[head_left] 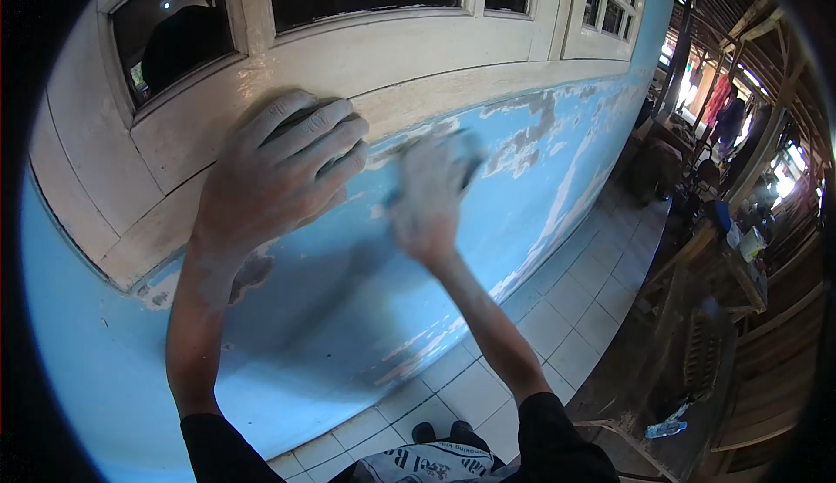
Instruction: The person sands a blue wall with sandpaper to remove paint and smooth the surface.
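Flaking blue-painted wall (131, 370) met white square tiles (557, 326); left hand (283, 165), fingers parted, touched cream wooden window frame (435, 52); blurred right hand (427, 194), grip unclear.

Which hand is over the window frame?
The left hand, sharply seen against the cream frame. The right hand is a blur, lower and to the side, over the blue wall.

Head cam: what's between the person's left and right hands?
In the head view, no separate object shows between the left hand and the motion-blurred right hand: just blue wall with peeled paint.
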A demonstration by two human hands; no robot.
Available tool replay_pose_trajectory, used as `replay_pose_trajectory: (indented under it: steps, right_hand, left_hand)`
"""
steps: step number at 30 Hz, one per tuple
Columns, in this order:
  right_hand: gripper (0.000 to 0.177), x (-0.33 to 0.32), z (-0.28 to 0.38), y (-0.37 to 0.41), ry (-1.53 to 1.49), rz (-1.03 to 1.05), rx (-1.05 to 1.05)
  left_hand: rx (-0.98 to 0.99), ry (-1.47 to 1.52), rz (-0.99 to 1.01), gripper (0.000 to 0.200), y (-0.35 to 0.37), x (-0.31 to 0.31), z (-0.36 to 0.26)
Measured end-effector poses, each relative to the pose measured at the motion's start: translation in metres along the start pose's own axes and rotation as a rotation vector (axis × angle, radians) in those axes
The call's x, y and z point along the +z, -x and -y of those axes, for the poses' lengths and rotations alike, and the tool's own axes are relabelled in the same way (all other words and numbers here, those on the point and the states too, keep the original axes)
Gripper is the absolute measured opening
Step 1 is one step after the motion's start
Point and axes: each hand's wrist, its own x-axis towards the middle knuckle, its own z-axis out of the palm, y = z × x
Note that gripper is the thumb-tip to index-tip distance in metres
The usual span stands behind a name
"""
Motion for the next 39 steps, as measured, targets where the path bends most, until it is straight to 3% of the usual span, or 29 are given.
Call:
replay_pose_trajectory:
  steps: [1,3,4,6,7,9,13,15,19,21,23,25,27,31,35,37,39]
  right_hand:
    - [0.058,-0.011,-0.033,-0.011,-0.001,-0.002,0.004]
    - [0.060,-0.039,-0.106,-0.032,-1.455,0.246,0.772]
    - [0.060,-0.029,-0.086,-0.034,-1.455,0.246,0.772]
    - [0.057,0.000,-0.013,-0.030,-0.203,-0.374,0.287]
    - [0.057,0.003,0.007,-0.014,-0.201,-0.375,0.278]
    - [0.053,-0.001,0.037,0.023,-0.197,-0.008,0.170]
    - [0.053,-0.024,-0.003,-0.035,-0.329,-0.181,0.150]
    - [0.053,-0.031,-0.010,-0.054,-0.317,-0.311,0.311]
    - [0.054,-0.021,0.026,-0.015,-0.325,-0.164,0.288]
    - [0.055,-0.021,0.010,-0.018,-0.306,-0.191,0.221]
    - [0.055,-0.028,-0.012,-0.040,-0.430,-0.344,0.392]
    - [0.056,-0.021,0.001,-0.036,-0.439,-0.398,0.432]
    - [0.059,-0.017,0.027,-0.019,-0.294,-0.224,0.265]
    - [0.067,-0.028,-0.001,-0.017,-0.345,-0.072,0.083]
    - [0.075,-0.016,-0.014,-0.032,-0.330,-0.259,0.450]
    - [0.077,-0.009,0.012,-0.007,-0.312,-0.250,0.328]
    - [0.071,-0.013,0.039,0.017,-0.247,-0.014,0.254]
  left_hand:
    - [-0.006,0.012,0.001,0.032,0.001,0.000,-0.001]
    - [-0.012,0.024,0.001,0.032,0.000,0.000,-0.001]
    - [-0.004,-0.033,0.001,0.029,0.000,-0.001,0.000]
    - [0.008,-0.087,0.001,0.027,0.000,-0.001,-0.001]
    - [-0.004,-0.028,0.006,0.029,0.000,-0.001,0.000]
    - [-0.021,0.042,0.020,0.032,0.001,-0.002,-0.003]
    - [-0.011,0.038,0.010,0.032,0.001,-0.001,-0.002]
    - [-0.003,0.047,0.009,0.032,0.001,-0.001,-0.001]
    - [-0.004,0.058,0.026,0.033,0.000,-0.003,-0.001]
    - [0.003,0.066,0.041,0.033,0.001,-0.004,-0.001]
    - [0.003,0.046,-0.002,0.033,0.000,-0.003,-0.001]
    - [0.006,0.061,0.009,0.033,-0.001,-0.004,-0.001]
    - [0.009,0.069,0.021,0.033,-0.001,-0.004,0.000]
    - [0.022,0.064,0.012,0.031,-0.002,-0.006,0.001]
    - [0.019,0.082,0.009,0.030,-0.003,-0.006,0.000]
    - [0.015,0.084,0.003,0.030,-0.002,-0.006,0.000]
    - [0.002,0.087,0.003,0.030,-0.001,-0.005,-0.001]
